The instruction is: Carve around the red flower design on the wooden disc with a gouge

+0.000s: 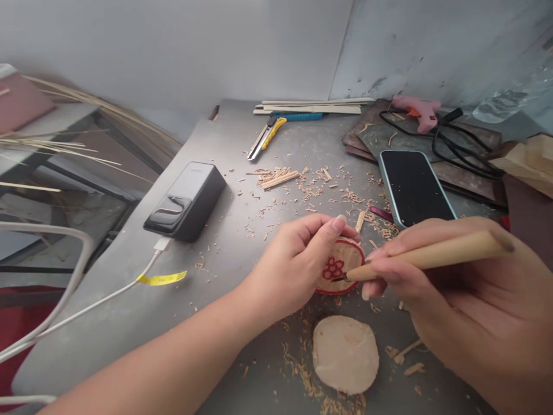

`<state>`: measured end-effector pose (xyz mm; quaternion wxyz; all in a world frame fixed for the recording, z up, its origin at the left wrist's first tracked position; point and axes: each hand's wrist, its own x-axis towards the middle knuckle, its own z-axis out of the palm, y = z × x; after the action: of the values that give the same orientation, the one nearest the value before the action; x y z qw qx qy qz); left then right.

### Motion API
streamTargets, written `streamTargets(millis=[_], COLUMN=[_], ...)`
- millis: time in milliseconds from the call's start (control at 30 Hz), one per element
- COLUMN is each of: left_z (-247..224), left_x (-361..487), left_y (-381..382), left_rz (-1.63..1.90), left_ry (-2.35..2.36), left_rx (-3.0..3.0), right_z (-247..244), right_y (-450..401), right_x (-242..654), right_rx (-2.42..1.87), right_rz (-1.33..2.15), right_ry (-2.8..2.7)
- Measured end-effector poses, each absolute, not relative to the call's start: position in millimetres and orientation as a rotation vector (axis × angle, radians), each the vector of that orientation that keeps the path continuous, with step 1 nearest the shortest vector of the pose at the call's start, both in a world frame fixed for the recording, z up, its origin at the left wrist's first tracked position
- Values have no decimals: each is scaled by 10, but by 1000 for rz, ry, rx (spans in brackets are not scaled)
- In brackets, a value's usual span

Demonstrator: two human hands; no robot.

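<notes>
My left hand [298,262] grips the far left edge of a round wood slice [349,257], its thumb along the top edge. A red flower is drawn on the slice's face, and a red line runs round its rim. In my right hand [470,294] is a wooden-handled carving tool [432,252], held like a pen. Its thin dark tip meets the slice just below the flower; whether it cuts in, I cannot tell. Nearer to me, a plain wood slice [345,354] lies flat on the grey table [242,230].
Wood shavings [280,177] are scattered over the table. A yellow utility knife [268,137] lies at the back near thin wooden strips [315,106]. At right are a phone [415,187] and a pink glue gun [419,110]; at left, a black power bank [185,202] with a white cable [116,297].
</notes>
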<state>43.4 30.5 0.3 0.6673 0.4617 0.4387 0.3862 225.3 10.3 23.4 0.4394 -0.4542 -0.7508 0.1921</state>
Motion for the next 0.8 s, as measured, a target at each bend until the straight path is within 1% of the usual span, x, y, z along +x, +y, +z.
streamTargets(millis=[133, 300, 433, 567, 733, 800], left_z=[-2, -16, -25, -16, 3, 5], left_x=[447, 461, 483, 481, 459, 458], left_y=[301, 287, 282, 281, 286, 290], left_rz=[899, 921, 906, 887, 873, 862], left_ry=[1017, 1037, 946, 977, 1060, 1067], left_rx=[1058, 1064, 1036, 1002, 1054, 1063], right_z=[238, 224, 185, 190, 222, 210], right_y=[162, 236, 245, 228, 202, 192], right_x=[2156, 2123, 2119, 2123, 2162, 2182], right_rx=[-1180, -1197, -1251, -1196, -1121, -1112], right_rz=[749, 981, 1140, 1092, 830, 776], right_ry=[-1649, -1539, -1484, -1489, -1541, -1590])
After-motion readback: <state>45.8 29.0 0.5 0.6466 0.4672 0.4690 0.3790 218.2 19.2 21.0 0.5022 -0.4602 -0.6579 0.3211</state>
